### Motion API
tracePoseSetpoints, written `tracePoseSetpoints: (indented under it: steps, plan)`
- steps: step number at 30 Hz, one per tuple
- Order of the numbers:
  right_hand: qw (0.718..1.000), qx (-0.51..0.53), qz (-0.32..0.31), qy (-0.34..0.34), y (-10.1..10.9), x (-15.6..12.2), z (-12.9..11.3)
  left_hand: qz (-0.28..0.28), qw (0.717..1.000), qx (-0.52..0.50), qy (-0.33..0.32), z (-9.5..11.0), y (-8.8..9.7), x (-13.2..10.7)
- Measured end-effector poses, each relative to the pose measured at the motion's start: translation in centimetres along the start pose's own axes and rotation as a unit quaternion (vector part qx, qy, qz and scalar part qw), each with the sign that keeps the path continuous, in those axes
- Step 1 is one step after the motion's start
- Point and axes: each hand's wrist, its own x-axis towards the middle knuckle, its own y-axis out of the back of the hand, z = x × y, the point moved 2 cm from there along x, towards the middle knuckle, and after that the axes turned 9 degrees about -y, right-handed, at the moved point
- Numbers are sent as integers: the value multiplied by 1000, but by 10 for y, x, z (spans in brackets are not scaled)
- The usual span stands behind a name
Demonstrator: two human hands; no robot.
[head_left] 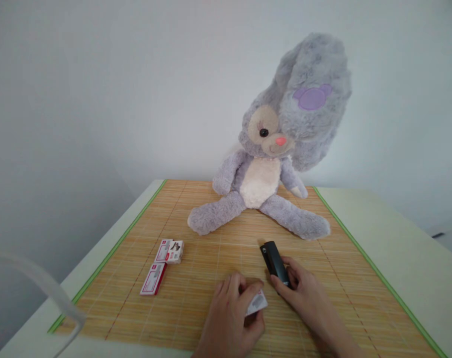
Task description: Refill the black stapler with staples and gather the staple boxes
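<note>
Well, a pale wall (99,89) fills the upper half of the frame, and below it a white table (363,214) runs across the lower half. On the table lies a bamboo mat (207,258) with green edging, covering most of the bottom centre. A grey plush rabbit (263,174) sits at the mat's far edge, its big ears reaching toward the upper right.

At bottom centre, the left hand (235,313) grasps a white box (256,302) between thumb and fingers, mostly hiding it. Right of it, the right hand (302,288) has thumb and fingers closed around the near end of a black stapler (274,261), which slants just right of centre in the lower frame; whether it rests on the mat I cannot tell.

A blurred white cord (43,281) curves through the lower left corner. Left of centre lie two flat, red-edged boxes (153,279), end to end, and a smaller picture box (174,252) beside the farther one.
</note>
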Motion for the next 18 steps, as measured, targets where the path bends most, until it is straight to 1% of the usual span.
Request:
tracePoseSetpoints:
  steps: [4,7,9,11,13,16,18]
  plan:
    - [998,51,1,-21,-4,-5,2,54,994,39,91,-13,0,0]
    - [998,56,-13,-34,-3,-9,4,85,981,78,153,-18,7,-3]
    - [998,42,-27,-39,-2,-12,4,92,976,85,180,-18,13,-7]
    - [997,38,-50,-40,-2,-15,4,77,976,69,193,-18,20,-11]
    - [995,47,-81,-37,-2,-19,6,41,979,37,195,-21,26,-16]
    - [990,50,-125,-31,-3,-26,8,-21,984,-9,179,-28,34,-21]
    - [989,36,-145,-22,-3,-29,9,-41,986,-25,159,-32,38,-22]
